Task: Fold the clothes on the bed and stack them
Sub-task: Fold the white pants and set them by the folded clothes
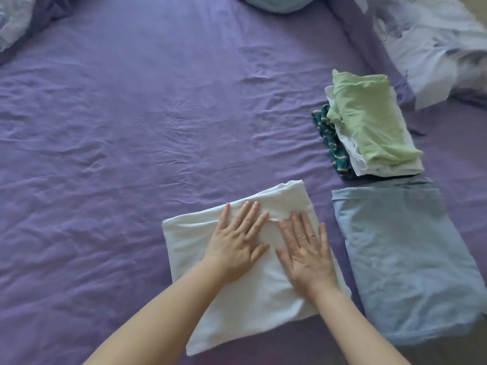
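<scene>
I've got the folded white garment (pixel 237 259) lying flat on the purple bedsheet (pixel 118 127), near the bottom middle of my view. Both palms are pressing down on it: the left hand (pixel 238 238) sits on its centre, fingers straight and slightly fanned, and the right hand (pixel 305 252) lies just beside it, fingers straight and spread, reaching toward the garment's right edge. Neither hand grips anything. Just to the right of the white piece, a folded blue garment (pixel 403 264) lies flat on the sheet, apart from it. Beyond that one there's a small stack: a green garment (pixel 369 122) on top, a white layer (pixel 355 159) under it, and a teal patterned piece (pixel 329 138) poking out at the left. A rumpled pale duvet (pixel 434 48) sits at the far right, and a blue pillow (pixel 279 2) lies at the top edge.
</scene>
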### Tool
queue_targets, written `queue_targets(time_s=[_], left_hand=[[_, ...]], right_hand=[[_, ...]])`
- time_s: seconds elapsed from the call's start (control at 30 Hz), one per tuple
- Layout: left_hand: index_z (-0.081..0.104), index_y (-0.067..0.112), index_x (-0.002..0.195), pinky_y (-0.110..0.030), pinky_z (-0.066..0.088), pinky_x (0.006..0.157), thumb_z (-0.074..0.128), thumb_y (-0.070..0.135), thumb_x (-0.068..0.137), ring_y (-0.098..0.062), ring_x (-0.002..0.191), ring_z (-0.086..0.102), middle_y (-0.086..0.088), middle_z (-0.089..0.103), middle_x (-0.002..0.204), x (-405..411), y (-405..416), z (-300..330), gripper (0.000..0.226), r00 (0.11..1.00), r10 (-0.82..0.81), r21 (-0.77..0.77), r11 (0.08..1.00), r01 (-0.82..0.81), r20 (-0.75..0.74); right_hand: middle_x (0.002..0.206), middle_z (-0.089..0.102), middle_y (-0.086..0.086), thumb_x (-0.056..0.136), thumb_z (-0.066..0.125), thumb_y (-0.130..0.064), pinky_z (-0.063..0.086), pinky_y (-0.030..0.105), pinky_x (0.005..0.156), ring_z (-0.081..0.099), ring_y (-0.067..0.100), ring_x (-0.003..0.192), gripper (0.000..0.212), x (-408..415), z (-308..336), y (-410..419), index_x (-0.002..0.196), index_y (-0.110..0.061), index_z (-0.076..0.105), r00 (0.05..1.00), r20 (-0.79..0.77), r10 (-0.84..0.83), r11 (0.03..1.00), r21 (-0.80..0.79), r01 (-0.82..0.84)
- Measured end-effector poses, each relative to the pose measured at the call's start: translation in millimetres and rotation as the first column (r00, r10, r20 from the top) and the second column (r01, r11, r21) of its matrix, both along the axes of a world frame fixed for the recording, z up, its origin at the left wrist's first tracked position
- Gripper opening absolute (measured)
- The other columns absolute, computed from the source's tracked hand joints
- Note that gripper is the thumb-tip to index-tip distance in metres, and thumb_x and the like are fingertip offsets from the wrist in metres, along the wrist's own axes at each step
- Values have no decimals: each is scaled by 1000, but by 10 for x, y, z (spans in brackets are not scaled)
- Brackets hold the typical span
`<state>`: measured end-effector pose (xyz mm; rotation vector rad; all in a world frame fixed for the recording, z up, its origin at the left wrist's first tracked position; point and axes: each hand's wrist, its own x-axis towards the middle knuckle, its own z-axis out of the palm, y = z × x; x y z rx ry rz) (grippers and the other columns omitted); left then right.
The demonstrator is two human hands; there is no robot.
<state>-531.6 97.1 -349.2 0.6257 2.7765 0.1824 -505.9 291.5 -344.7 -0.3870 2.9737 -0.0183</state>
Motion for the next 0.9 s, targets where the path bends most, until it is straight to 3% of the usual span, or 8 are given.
queue_targets(time_s=[0.2,0.3,0.4,0.5,0.6,0.67,0.73,0.9], left_hand=[[-22,36,142,-50,-18,113,-8,76,79,-17,139,-29,2,-24,152,-98,280,65,76,995,98,-4,995,-98,0],[-14,45,142,-52,-19,112,-4,66,86,-20,140,-28,7,-19,155,-319,458,52,60,998,-47,40,998,49,-42],[-9,46,146,-55,-13,113,-6,70,82,-18,145,-16,12,-13,158,-510,551,-87,69,998,24,11,1000,-25,65],[-2,47,147,-56,-8,112,-2,75,79,-17,147,-5,3,-4,160,-677,646,-121,74,970,161,-1,986,-164,184],[-1,46,147,-57,-7,112,-4,72,80,-19,147,1,-2,2,160,-675,589,-40,72,982,133,-50,991,-127,132],[-3,43,148,-56,-8,112,-8,69,82,-21,147,0,0,0,160,-476,398,11,71,986,150,-76,986,-145,66],[-2,39,150,-55,-12,112,-9,66,84,-23,147,-4,1,-3,160,-169,128,42,71,980,198,-118,974,-195,13],[-17,40,144,-52,-13,112,17,64,92,-22,141,-27,3,-23,155,536,-262,173,66,862,503,-116,861,-494,66]], right_hand=[[148,39,11,89,33,-54,18,60,105,31,21,140,61,367,53,142,141,-24,42,991,97,-95,995,-10,97],[148,38,13,89,30,-62,15,60,107,27,23,141,65,364,19,79,145,-27,34,988,101,-120,990,-55,126],[149,38,12,90,27,-63,16,57,107,30,26,140,65,352,-38,90,147,-30,29,986,121,-119,989,-70,128],[147,40,13,91,28,-57,16,56,106,34,30,138,60,331,-43,103,144,-28,35,987,95,-128,982,-130,140],[148,36,17,92,32,-47,22,53,111,34,33,137,59,291,4,126,142,-19,40,973,78,-216,936,-265,229],[155,18,19,93,34,-51,20,51,112,23,34,142,68,198,48,206,149,-16,18,946,116,-303,909,-261,324],[159,-7,13,92,35,-61,10,43,117,8,27,146,83,87,62,317,149,-22,-13,906,281,-315,902,-210,378],[159,-3,9,87,47,-61,13,36,114,7,21,146,96,-30,184,341,149,-22,-15,845,418,-335,863,-223,453]])
